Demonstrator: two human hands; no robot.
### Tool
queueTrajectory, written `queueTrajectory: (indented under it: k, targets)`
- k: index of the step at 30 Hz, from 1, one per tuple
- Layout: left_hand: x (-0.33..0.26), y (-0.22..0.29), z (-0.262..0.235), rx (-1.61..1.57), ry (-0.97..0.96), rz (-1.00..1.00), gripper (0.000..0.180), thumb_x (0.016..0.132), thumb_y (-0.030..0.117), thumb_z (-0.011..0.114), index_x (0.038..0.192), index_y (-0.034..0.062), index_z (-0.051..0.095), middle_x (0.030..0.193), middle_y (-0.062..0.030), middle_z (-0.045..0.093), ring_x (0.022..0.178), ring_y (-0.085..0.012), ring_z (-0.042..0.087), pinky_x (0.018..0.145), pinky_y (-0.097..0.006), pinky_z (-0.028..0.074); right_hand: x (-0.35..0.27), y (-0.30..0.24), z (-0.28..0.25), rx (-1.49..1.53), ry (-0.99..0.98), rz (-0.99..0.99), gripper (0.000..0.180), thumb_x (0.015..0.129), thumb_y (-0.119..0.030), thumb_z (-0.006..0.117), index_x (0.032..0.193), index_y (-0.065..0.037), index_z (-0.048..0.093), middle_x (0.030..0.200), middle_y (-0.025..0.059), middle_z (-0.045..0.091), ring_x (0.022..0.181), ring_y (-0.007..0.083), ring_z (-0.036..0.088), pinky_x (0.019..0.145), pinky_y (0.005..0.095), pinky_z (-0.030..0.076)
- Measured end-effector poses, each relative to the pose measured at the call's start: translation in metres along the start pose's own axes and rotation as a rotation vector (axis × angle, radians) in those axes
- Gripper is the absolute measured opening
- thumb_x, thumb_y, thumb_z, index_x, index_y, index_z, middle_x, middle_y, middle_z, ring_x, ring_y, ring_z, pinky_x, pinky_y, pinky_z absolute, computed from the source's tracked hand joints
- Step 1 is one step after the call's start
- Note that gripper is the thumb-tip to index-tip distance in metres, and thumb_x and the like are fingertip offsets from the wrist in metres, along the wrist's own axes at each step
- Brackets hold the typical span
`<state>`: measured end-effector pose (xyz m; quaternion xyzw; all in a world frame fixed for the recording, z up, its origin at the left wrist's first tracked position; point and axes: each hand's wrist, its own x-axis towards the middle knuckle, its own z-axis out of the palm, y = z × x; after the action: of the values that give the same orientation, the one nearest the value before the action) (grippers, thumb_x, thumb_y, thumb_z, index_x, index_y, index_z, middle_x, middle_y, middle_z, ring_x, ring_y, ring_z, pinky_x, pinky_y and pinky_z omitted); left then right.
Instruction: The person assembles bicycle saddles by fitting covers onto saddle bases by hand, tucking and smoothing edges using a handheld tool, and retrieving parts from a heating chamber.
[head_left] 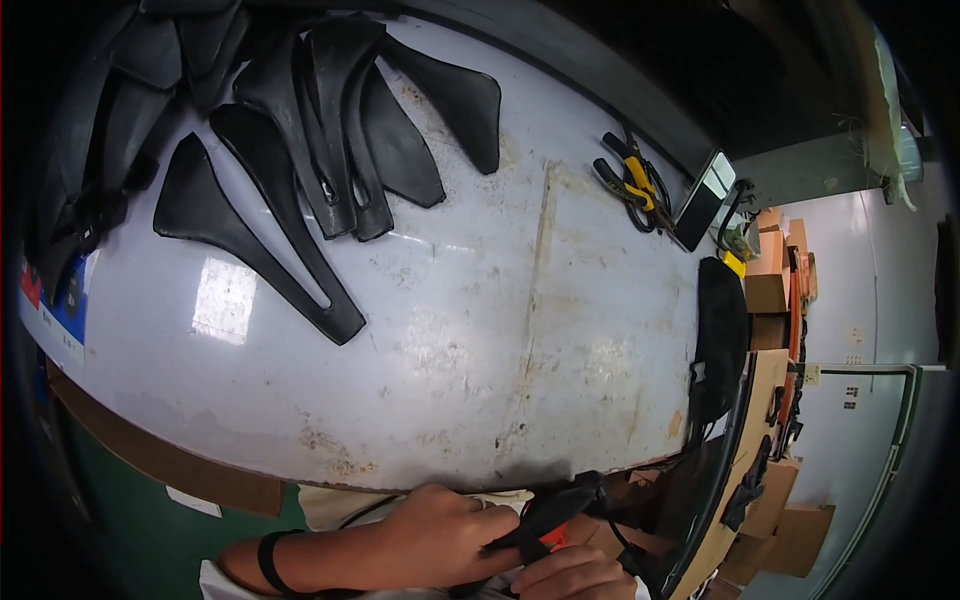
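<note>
While black saddles lie on the bench, left hand and right hand grip a black part below its edge.

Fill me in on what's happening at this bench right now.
A person works at the near edge of a worn white table. The left hand and right hand together grip a black piece with something red-orange showing between them, just below the table's edge. Black saddle-shaped shells lie piled at the far left. Yellow-handled pliers and a phone lie at the far right.
</note>
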<state>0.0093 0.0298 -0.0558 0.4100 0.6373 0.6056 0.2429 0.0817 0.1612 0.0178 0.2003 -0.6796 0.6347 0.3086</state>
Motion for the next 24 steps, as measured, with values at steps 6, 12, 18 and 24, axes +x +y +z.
queueTrajectory:
  k: [6,12,18,24]
  targets:
    - [-0.001,-0.003,-0.001,-0.015,-0.074,-0.023,0.028,0.084,0.025,0.079,0.079,0.0067,0.058,0.058,-0.0122,0.06,0.052,-0.0345,0.063,0.047,-0.045,0.048,0.044,0.01,-0.027,0.136,-0.756,0.215,0.024,0.092,-0.01,0.075,0.079,0.001,0.058,0.064,0.0105,0.062,0.051,0.0212,0.061,0.053,0.0388,0.057]
    - [-0.001,0.0,0.0,-0.047,-0.043,-0.026,0.032,0.087,0.029,0.079,0.079,0.0059,0.057,0.058,-0.0117,0.06,0.051,-0.0342,0.062,0.047,-0.044,0.048,0.005,0.008,-0.018,0.054,-0.123,-0.066,0.031,0.1,-0.023,0.067,0.083,-0.001,0.053,0.065,0.0077,0.059,0.051,0.0202,0.06,0.051,0.0362,0.057]
    - [-0.005,0.001,0.002,-0.049,0.003,-0.022,0.034,0.087,0.029,0.079,0.077,0.0062,0.056,0.058,-0.0107,0.06,0.051,-0.0329,0.062,0.045,-0.042,0.049,0.011,0.005,-0.009,-0.049,-0.02,0.016,0.027,0.099,-0.014,0.067,0.079,-0.002,0.053,0.064,0.008,0.058,0.051,0.0184,0.059,0.05,0.036,0.056]
    - [-0.001,-0.001,0.0,0.01,-0.014,0.016,0.032,0.084,0.027,0.079,0.079,0.0059,0.057,0.058,-0.0103,0.06,0.051,-0.0322,0.062,0.046,-0.042,0.049,0.025,0.015,-0.031,0.298,-0.385,0.116,0.019,0.092,-0.009,0.075,0.085,0.0,0.06,0.065,0.0096,0.063,0.052,0.0201,0.062,0.05,0.0365,0.054]
